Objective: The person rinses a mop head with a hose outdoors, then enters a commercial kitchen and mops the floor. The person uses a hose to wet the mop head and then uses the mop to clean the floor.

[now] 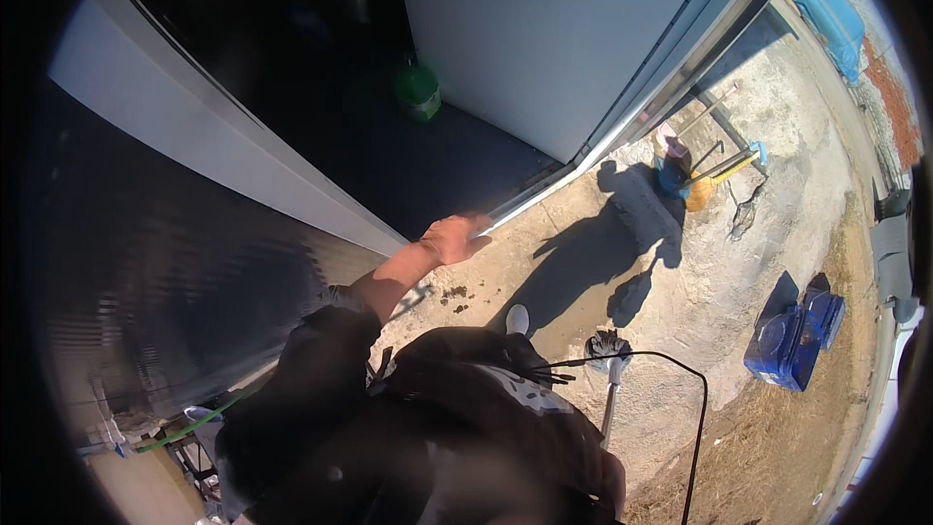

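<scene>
My left hand (455, 239) reaches forward at the doorway, blurred, with its thumb and fingers apart and nothing seen in it. It is right by the pale door sill (525, 200); whether it touches the sill I cannot tell. On my right hangs a mop (609, 350) with dark grey strands, head down. Its metal handle (611, 408) runs back towards my right arm (614, 485) at the lower edge. The mop head's shadow falls apart from it, so it seems held off the ground. My right fingers are hidden behind my dark clothing.
A white door (539, 36) stands open on a dark room with a green bottle (418, 91) on its floor. Outside are long-handled cleaning tools (700, 182), blue plastic containers (783, 350) and a green hose (193, 419). A black cable (700, 408) loops beside me.
</scene>
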A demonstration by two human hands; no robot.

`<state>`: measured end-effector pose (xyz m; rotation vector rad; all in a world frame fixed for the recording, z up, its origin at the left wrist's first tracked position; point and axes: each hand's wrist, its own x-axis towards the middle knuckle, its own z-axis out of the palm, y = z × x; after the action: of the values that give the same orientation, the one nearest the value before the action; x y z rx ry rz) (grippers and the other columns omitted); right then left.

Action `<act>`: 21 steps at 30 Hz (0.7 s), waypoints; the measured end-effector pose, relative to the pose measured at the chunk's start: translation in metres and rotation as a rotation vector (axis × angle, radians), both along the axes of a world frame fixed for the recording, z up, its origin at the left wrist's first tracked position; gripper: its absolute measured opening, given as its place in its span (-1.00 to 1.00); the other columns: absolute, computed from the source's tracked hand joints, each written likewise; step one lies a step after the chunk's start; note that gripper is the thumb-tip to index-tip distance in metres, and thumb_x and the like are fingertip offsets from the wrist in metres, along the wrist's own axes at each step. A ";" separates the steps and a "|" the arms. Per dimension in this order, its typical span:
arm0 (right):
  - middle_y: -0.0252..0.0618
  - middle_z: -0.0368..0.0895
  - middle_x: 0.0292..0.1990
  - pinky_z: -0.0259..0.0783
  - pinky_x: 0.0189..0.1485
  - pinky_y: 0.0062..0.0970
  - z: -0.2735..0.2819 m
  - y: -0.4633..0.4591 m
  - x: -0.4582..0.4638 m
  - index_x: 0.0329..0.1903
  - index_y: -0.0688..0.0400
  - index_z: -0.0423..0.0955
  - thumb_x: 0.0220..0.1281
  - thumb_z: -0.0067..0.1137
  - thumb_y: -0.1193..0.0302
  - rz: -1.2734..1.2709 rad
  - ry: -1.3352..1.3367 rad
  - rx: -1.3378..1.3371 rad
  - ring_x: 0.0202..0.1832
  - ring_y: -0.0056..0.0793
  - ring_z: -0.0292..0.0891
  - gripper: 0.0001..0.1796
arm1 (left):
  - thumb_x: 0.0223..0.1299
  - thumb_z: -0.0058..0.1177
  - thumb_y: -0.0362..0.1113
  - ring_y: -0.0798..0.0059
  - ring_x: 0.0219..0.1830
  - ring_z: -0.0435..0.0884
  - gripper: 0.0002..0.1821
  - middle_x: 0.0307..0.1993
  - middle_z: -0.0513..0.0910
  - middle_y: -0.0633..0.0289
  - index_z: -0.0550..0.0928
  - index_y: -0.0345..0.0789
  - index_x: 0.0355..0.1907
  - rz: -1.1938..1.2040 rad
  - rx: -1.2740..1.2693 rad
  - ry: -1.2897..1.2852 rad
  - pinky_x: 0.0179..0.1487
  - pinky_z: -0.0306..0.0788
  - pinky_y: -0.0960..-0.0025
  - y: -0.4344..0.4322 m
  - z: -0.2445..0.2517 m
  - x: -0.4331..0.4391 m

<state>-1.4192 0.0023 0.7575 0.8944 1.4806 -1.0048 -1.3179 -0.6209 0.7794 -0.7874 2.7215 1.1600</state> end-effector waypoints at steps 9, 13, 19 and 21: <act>-0.26 0.54 -0.53 0.44 -0.46 -0.43 -0.023 -0.268 -0.268 -0.20 0.28 0.51 0.17 0.17 0.37 0.539 0.039 -0.192 -0.51 -0.42 0.50 -0.76 | 0.24 0.16 -0.14 0.16 0.04 0.62 -0.60 -0.01 0.63 0.07 0.56 -0.27 0.07 0.445 -0.097 0.024 0.08 0.49 0.21 -0.102 0.021 -0.027; -0.26 0.55 -0.52 0.44 -0.46 -0.43 -0.024 -0.400 -0.340 -0.21 0.27 0.50 0.17 0.17 0.36 0.779 0.028 -0.254 -0.51 -0.43 0.50 -0.76 | 0.22 0.21 -0.17 0.19 -0.03 0.67 -0.65 -0.09 0.67 0.07 0.60 -0.30 -0.01 0.727 -0.109 0.169 0.02 0.53 0.24 -0.133 0.017 -0.016; -0.26 0.53 -0.57 0.44 -0.47 -0.41 -0.032 -0.596 -0.360 -0.27 0.27 0.49 0.18 0.17 0.35 1.130 0.036 -0.243 -0.57 -0.41 0.48 -0.78 | 0.29 0.18 -0.16 0.27 0.05 0.65 -0.60 -0.04 0.66 0.04 0.55 -0.32 0.09 1.071 0.138 0.530 0.13 0.49 0.30 -0.190 -0.001 -0.013; -0.22 0.53 -0.61 0.47 -0.48 -0.35 -0.020 -0.661 -0.343 -0.40 0.23 0.48 0.17 0.21 0.37 1.203 0.091 -0.170 -0.61 -0.34 0.49 -0.82 | 0.34 0.14 -0.16 0.28 0.08 0.63 -0.59 0.01 0.64 0.05 0.52 -0.35 0.11 1.148 0.211 0.593 0.18 0.47 0.29 -0.198 -0.007 -0.004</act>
<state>-1.7623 -0.6590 0.7372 -0.2344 1.5969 -0.2411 -1.3224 -0.8186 0.7719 -2.4390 2.3181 2.0546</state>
